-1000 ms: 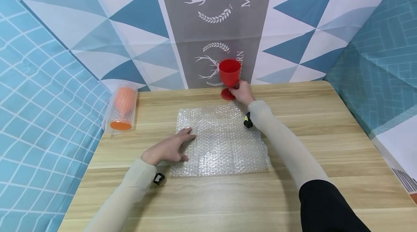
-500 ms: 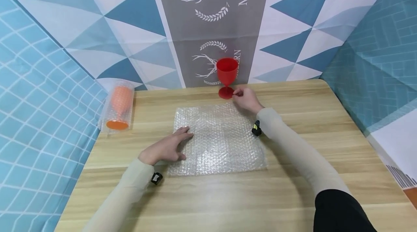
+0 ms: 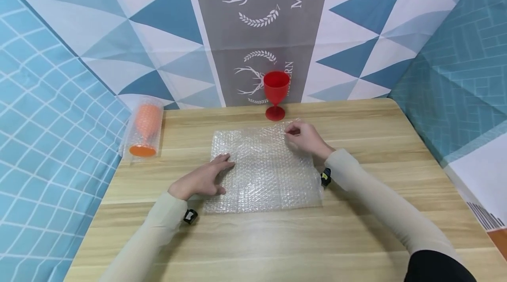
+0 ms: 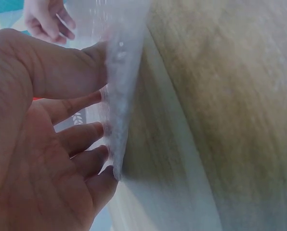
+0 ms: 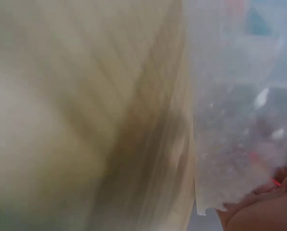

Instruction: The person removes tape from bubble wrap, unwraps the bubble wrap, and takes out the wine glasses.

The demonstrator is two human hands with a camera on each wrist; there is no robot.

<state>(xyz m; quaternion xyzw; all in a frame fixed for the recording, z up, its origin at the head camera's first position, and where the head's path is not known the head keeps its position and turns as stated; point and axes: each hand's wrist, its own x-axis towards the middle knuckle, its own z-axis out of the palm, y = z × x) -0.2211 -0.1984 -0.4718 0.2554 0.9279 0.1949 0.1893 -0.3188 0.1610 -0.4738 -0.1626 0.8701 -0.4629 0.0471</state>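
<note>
A sheet-like piece of clear bubble wrap [image 3: 261, 176] lies flat on the wooden table. My left hand [image 3: 203, 178] rests on its left edge, fingers spread; the left wrist view shows fingertips [image 4: 93, 154] touching the bubble wrap [image 4: 126, 62]. Over the far right corner is my right hand [image 3: 309, 139], fingers bent with the tips close together. Whether it pinches the film cannot be told; in the right wrist view the hand [image 5: 266, 207] is mostly cut off beside the wrap [image 5: 230, 159]. A red goblet [image 3: 276, 90] stands upright just beyond the wrap, touched by neither hand.
An orange goblet [image 3: 145, 128] wrapped in bubble wrap stands at the table's far left corner. Patterned cloth walls [image 3: 166, 31] border the back and both sides. The wooden table top [image 3: 257, 247] extends in front of the wrap.
My right hand has let go of the red goblet, left standing at the back, and moved toward me over the wrap's far right corner. The left hand has stayed put.
</note>
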